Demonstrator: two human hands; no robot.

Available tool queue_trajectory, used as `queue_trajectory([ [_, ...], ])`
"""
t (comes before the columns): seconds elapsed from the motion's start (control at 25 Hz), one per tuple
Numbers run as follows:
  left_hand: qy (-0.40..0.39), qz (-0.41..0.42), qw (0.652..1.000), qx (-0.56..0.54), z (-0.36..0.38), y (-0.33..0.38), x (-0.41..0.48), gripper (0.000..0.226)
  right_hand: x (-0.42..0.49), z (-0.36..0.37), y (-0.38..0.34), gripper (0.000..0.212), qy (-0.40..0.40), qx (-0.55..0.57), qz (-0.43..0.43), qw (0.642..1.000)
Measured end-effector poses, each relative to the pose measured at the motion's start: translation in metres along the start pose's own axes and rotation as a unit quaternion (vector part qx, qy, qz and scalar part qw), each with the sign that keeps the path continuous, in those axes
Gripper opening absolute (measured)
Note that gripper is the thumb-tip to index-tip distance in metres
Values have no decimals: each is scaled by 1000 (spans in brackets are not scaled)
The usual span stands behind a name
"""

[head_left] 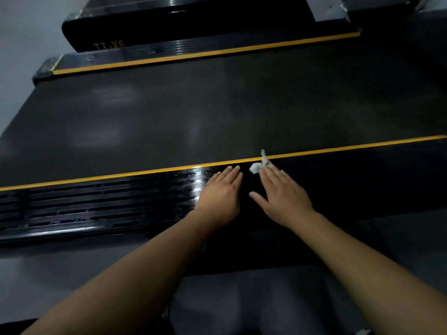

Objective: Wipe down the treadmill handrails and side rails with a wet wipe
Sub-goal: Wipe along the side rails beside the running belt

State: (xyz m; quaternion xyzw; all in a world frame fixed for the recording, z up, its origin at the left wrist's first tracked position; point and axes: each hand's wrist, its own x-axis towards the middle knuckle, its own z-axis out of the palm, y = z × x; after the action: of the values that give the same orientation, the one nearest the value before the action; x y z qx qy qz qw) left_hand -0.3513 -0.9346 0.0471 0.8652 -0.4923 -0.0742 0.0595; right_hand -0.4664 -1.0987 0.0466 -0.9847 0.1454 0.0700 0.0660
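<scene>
The person leans over the near side rail of the treadmill, a black ribbed strip whose long axis runs across the view from left to right, with a yellow stripe along its inner edge where it meets the belt. Both grips lie palm-down on this rail, side by side. The left grip is flat with its fingers straight and close together and holds nothing. The right grip is also flat, its thumb spread out to the side. Its straight fingers press on the wet wipe, which sits crumpled at the fingertips on the rail's inner edge and pokes across the yellow stripe. Whether any finger also pinches the wipe cannot be told. The wipe is under the right grip and just apart from the left fingertips, so the right grip is the nearer one. The wiping stroke probably has to run along the rail's length, keeping the wipe trapped under the fingers. The far side rail lies across the belt, well apart from both grips.
</scene>
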Motion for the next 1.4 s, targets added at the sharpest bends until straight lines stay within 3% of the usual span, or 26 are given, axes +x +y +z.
queue_trajectory([
  [0.08,-2,-5,1000,-6,4,19,10,66,-7,-5,1,88,10,23,52,998],
  [0.2,-2,-4,1000,-5,11,29,12,66,-24,1,-18,73,4,43,-5,999],
  [0.28,14,22,1000,-12,13,28,9,75,-30,1,-7,77,6,38,-17,999],
  [0.4,50,55,997,-27,17,23,11,76,-39,-2,14,86,30,30,64,997],
  [0.52,61,54,996,-48,22,21,15,69,-54,10,-9,93,26,27,-32,999],
  [0.6,59,56,995,-54,23,21,14,66,-58,11,-6,94,19,38,-51,998],
  [0.72,63,58,995,-48,22,21,15,68,-57,14,11,91,70,69,44,994],
  [0.92,65,56,996,-38,23,22,15,64,-77,39,-13,76,115,37,-31,992],
  [1.08,68,48,996,-28,21,23,15,70,-80,46,-3,71,180,76,57,979],
  [1.24,69,51,996,-35,22,23,14,68,-91,58,-9,68,183,60,-32,981],
  [1.4,66,38,997,-31,19,24,15,74,-91,50,19,65,207,85,68,972],
])
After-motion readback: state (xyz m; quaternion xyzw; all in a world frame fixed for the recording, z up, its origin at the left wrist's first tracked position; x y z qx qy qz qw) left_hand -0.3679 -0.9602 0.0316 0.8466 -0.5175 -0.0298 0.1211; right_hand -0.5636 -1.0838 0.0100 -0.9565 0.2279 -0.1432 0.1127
